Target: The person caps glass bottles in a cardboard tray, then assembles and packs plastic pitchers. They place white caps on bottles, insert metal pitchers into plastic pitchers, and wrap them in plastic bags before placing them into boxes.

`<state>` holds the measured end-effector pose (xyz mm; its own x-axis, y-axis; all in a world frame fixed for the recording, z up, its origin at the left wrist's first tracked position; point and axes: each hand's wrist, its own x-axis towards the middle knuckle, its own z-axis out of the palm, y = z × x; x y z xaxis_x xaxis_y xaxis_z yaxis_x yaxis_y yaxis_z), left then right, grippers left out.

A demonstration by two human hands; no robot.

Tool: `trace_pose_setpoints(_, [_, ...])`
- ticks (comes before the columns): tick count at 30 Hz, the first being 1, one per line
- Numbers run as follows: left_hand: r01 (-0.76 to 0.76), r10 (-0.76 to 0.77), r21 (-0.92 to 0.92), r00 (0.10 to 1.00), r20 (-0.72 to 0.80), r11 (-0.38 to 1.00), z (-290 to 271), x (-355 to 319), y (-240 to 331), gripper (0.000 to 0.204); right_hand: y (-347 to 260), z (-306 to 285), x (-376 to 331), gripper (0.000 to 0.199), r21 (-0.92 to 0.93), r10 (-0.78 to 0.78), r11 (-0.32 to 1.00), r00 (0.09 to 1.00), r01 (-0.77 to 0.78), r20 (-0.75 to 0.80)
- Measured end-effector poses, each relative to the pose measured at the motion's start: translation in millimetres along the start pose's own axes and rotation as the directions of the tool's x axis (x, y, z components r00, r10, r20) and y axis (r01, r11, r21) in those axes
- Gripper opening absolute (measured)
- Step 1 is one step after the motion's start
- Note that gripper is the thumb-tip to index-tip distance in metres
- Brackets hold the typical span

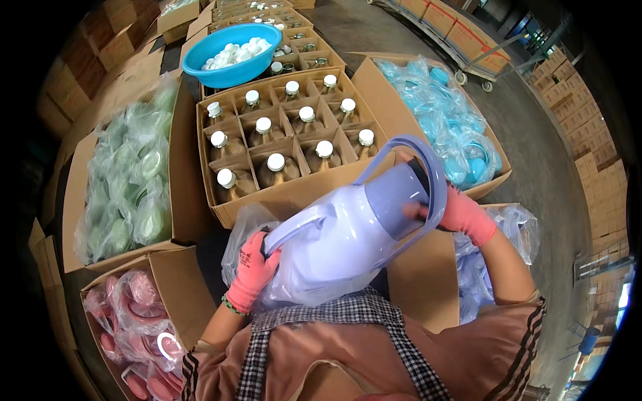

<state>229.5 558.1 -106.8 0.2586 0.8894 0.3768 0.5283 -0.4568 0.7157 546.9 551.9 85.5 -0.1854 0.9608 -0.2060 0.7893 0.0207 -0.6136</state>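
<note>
A shiny lavender thermos jug [348,230] lies tilted in front of my chest, its top end toward the right. My left hand [251,273], in a pink glove, is closed around the lower end of its side handle. At the top end my right hand [461,217], also pink-gloved, grips the jug inside the lavender carrying loop [438,167]; its fingertips are blurred. A dark edge shows at the jug's mouth, partly hidden by the loop. A clear plastic bag [244,234] lies bunched under and beside the jug's lower end.
Ahead stands a divided carton [301,184] of white-capped bottles, with a blue basin [194,67] of white caps behind it. Open boxes hold bagged green parts [127,187], pink parts [140,314], blue parts [461,120] and lavender parts [475,274]. A loaded trolley [461,40] stands at the far right.
</note>
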Motion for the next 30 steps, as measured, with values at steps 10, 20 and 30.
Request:
trace_pose_setpoints(10, [0.034, -0.034, 0.033, 0.999, -0.004, 0.999, -3.5, -14.3, 3.9, 0.036, 4.0, -61.5, 1.2, 0.052, -0.401, 0.425, 0.819, 0.903, -0.411, -0.056])
trace_pose_setpoints(20, [-0.248, 0.248, 0.017, 0.969, 0.026, 0.969, -10.5, -22.3, -2.9, 0.04, -69.7, 98.3, 30.4, 0.049, -0.531, -0.431, 0.584, 0.788, 0.615, 0.439])
trace_pose_setpoints(30, [-0.096, 0.087, 0.439, 0.995, 0.041, 0.893, -81.3, -57.1, -25.0, 0.016, -37.9, -27.3, 43.5, 0.039, -0.029, -0.166, 0.983, 0.814, 0.181, -0.557])
